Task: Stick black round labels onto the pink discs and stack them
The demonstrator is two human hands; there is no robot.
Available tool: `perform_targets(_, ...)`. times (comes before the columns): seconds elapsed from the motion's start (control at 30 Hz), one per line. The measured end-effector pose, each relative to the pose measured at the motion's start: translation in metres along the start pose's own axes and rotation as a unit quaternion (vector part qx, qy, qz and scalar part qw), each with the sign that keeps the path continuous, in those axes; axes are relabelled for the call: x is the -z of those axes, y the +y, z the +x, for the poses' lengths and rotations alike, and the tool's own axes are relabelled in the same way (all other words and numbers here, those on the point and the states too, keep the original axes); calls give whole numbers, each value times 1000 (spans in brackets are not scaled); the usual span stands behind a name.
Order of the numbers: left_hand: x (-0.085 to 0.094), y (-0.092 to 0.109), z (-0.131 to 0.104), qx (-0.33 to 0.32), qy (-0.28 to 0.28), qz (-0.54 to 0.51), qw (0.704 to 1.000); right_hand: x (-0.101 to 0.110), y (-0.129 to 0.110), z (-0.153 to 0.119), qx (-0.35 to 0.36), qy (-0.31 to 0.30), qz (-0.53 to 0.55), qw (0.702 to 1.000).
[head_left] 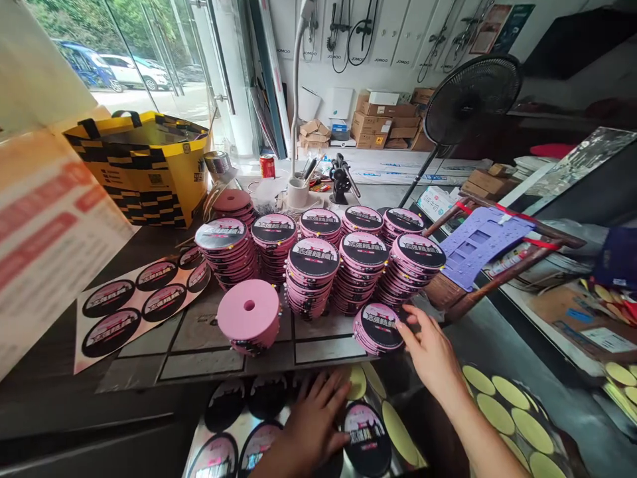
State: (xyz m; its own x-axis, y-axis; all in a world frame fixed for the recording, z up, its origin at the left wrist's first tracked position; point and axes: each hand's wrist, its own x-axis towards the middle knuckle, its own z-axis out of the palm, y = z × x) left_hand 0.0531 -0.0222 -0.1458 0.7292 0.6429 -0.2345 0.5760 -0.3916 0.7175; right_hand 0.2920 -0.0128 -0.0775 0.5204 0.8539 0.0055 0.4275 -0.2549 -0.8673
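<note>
My left hand (318,418) lies flat with fingers stretched out over a sheet of round stickers (226,415). Beside its thumb is a black and pink round sticker (368,431), with bare yellow circles next to it. My right hand (430,348) has its fingers apart at the right edge of a short stack of pink foam discs (381,328), its fingertips apparently touching. The top disc bears a round black and pink label. Left of it stands a plain pink stack (249,312) with a centre hole. Taller labelled stacks (313,265) stand behind.
Another sticker sheet (142,299) lies on the dark table at left. Behind it are a yellow and black bag (144,166) and a red can (267,166). A fan (470,99) and a purple stool (482,242) stand right. Orange-printed paper (54,239) hangs close at left.
</note>
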Motion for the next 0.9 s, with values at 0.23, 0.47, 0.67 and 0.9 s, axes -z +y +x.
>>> perform_targets(0.23, -12, 13, 27, -59, -27, 17, 998, -17, 47, -93, 32, -75, -64, 995)
perform_targets(0.47, -16, 20, 25, -33, 7, 14, 999, -51, 83, -118, -6, -70, -58, 996)
perform_targets(0.67, -24, 25, 26, 0, 62, -6, 998, -54, 82, -109, -9, -49, -42, 998)
perform_targets(0.9, -31, 22, 33, 13, 111, -29, 993, -58, 89, -100, -11, -48, -38, 998)
